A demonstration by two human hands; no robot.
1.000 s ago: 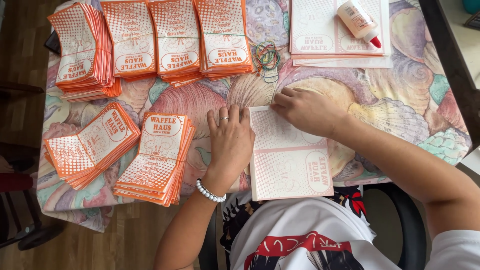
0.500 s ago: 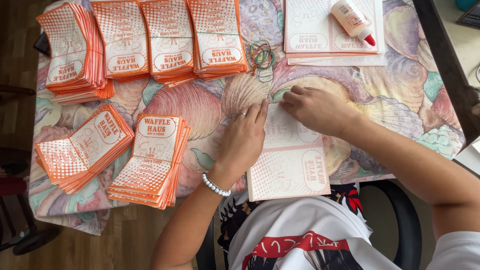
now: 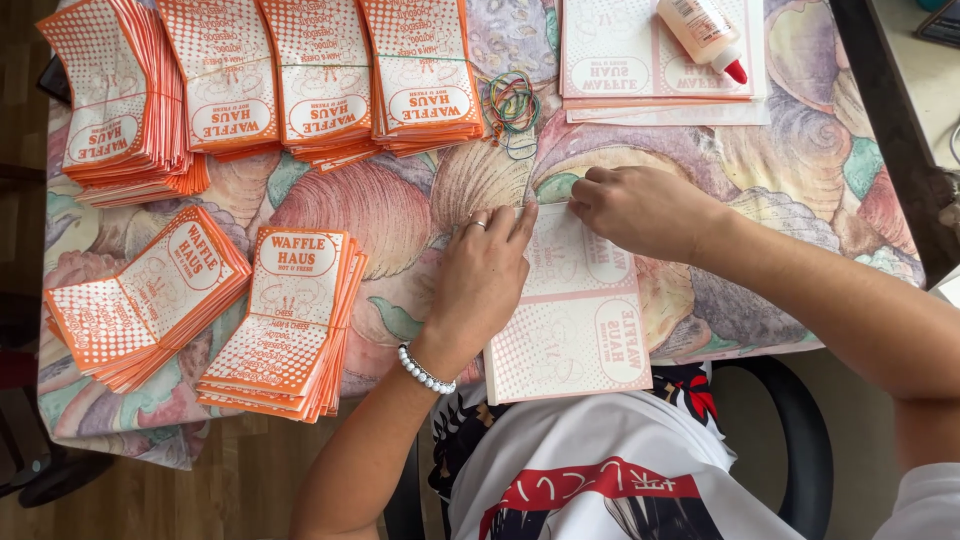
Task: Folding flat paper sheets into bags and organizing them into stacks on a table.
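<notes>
At the table's near edge, the left hand [image 3: 480, 280] lies flat, fingers spread, pressing the pale printed sheet [image 3: 575, 320]. The right hand [image 3: 640, 208], fingers curled, pinches its far edge.

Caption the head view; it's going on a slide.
Both hands, left hand and right hand, press a pale printed sheet beside orange paper stacks.

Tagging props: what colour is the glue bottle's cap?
Red, on a pale bottle lying on the stacked sheets at the table's far edge; head view shows it best.

Bright, even daylight, soft shadows, no harsh glare; sharp focus with slight wide-angle bending at edges.
</notes>
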